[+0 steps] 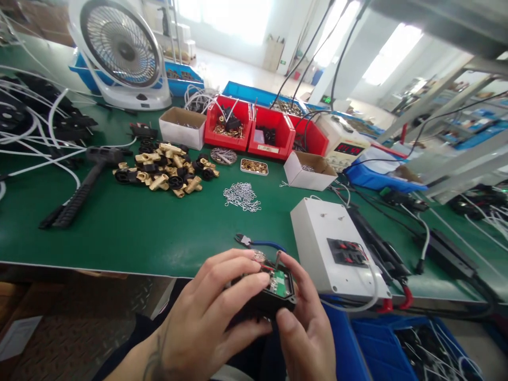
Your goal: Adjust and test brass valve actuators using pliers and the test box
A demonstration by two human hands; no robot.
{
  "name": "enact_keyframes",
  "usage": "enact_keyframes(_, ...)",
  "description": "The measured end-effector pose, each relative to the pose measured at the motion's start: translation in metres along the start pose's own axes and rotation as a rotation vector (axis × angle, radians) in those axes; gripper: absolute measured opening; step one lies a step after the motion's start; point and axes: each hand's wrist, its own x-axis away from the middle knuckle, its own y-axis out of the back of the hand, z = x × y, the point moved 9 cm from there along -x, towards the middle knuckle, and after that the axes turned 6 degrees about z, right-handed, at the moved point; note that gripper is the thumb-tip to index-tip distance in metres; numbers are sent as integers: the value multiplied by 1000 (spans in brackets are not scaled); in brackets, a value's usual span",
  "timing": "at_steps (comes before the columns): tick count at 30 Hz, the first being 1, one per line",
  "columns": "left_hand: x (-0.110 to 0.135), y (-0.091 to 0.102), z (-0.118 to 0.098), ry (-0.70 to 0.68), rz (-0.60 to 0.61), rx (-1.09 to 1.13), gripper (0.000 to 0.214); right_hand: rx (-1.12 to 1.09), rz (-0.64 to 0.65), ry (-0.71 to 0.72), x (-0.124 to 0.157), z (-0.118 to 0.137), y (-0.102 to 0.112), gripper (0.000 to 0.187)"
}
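Observation:
Between both hands, in front of the bench edge, is a small black housing [265,306] with its top uncovered. A green circuit board [281,284] and a bit of red wire show inside it. My left hand [222,312] wraps over the housing from the left, its fingers reaching across the open top. My right hand [306,323] grips the right side, thumb at the near face and index finger at the far edge by a metal pin. Just beyond lie blue-handled cutters [257,243]. The housing's left part is hidden under my left fingers.
On the green bench [159,241] are a hammer [85,182], brass fittings [169,169], metal clips [242,197], red bins [230,124], white boxes [309,170] and a fan [123,53]. A grey switch box [321,233] stands close to my right hand, its cable hanging over the edge.

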Motion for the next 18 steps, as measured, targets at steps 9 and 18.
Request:
enact_keyframes(9, 22, 3, 30, 331, 5, 238, 32, 205, -12, 124, 11, 21, 3, 56)
enact_keyframes(18, 16, 11, 24, 277, -20, 214, 28, 262, -11, 130, 15, 25, 1, 57)
